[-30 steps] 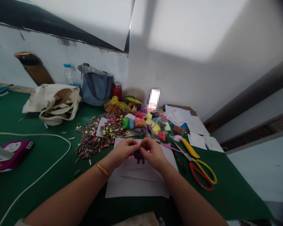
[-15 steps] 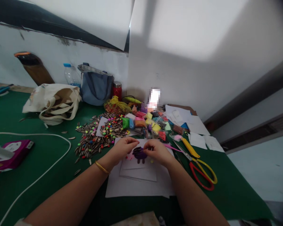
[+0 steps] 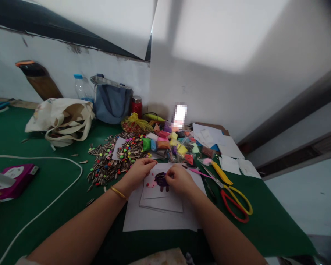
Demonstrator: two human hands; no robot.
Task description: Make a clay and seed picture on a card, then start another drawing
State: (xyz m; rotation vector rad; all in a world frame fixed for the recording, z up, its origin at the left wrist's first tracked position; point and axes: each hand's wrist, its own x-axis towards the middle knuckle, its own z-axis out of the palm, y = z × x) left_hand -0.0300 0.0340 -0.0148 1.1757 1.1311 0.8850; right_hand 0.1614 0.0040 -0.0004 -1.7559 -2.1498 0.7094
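Green-covered table point(image 3: 270, 213), striped seeds point(image 3: 107, 171), white paper sheet point(image 3: 165, 222), scissors point(image 3: 223, 187), cream tote point(image 3: 37, 121), blue bag point(image 3: 113, 105)

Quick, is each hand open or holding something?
Left hand: curled; can't tell if it's holding anything.
Right hand: curled, at the purple figure; can't tell either.

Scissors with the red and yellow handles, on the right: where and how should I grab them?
I'd take the scissors by the red loop and yellow loop, coming from the near right side, probably with your right hand. They lie flat, loops spread apart on your side, while the blades point away and leftward, close beside the yellow-handled tool.
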